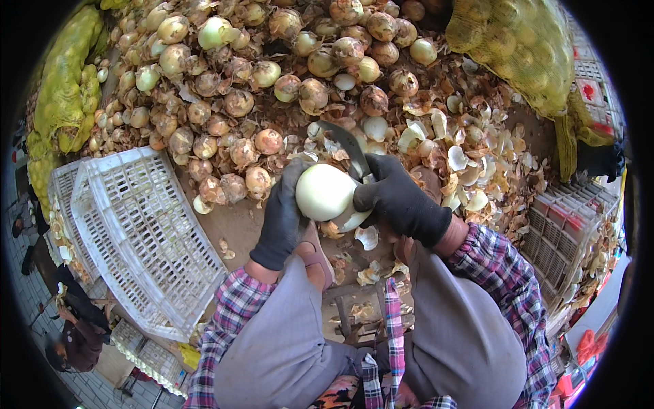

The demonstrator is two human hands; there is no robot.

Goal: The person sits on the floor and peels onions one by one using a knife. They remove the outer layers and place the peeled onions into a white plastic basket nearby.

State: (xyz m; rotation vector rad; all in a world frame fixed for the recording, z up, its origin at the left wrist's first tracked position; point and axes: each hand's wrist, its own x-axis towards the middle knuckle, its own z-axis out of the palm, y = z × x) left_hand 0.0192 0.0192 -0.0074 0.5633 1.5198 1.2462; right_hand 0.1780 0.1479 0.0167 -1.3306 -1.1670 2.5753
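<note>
A pale, mostly bare onion (323,192) sits in my left hand (284,214), which wears a black glove. My right hand (403,197), gloved the same way, grips a knife with a curved blade (348,145). The blade points up and away from me, beyond the onion. Between my right thumb and the onion's lower right side hangs a loose flap of peeled skin (356,219). Most of the knife's handle is hidden inside my right fist. Beneath my hands, a shed piece of skin (367,237) lies near my feet.
Unpeeled onions (240,102) are heaped in front. Loose skins (475,163) cover the ground at right. White plastic crates (138,235) stand at left, another crate (567,230) at right. Yellow mesh sacks (516,51) of onions flank the heap. Another person (82,337) is at lower left.
</note>
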